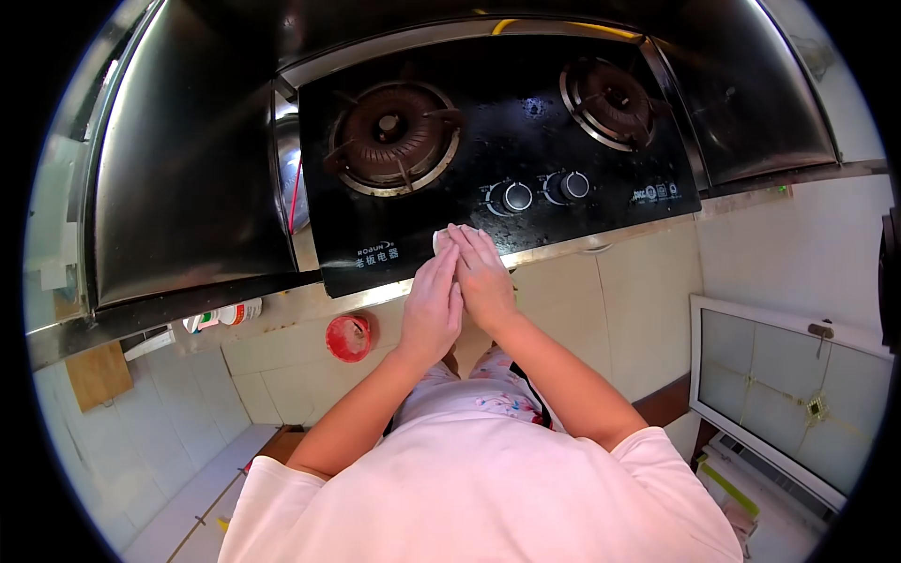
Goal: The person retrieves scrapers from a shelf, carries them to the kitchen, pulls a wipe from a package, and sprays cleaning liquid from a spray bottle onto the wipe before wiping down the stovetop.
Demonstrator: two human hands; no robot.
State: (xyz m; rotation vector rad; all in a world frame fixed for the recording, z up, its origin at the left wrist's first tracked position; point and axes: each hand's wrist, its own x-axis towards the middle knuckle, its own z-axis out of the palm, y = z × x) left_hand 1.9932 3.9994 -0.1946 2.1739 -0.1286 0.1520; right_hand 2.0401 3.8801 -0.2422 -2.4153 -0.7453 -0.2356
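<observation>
My left hand (433,305) and my right hand (484,280) are pressed together at the front edge of the black glass gas stove (507,84). A small piece of something white (439,240) shows at the fingertips, between the hands; its shape is mostly hidden. Both sets of fingers are extended and close together. Two round knobs, one (517,196) nearer and one (574,185) farther right, are just beyond the fingertips. The large left burner (394,131) lies up and to the left, the other burner (615,101) to the upper right.
Steel counter panels flank the stove on the left (188,150) and right (751,94). Below the counter edge, a red bucket (348,338) stands on the tiled floor. A wooden board (99,377) hangs at the left. A glass-panelled cabinet door (788,389) is at the lower right.
</observation>
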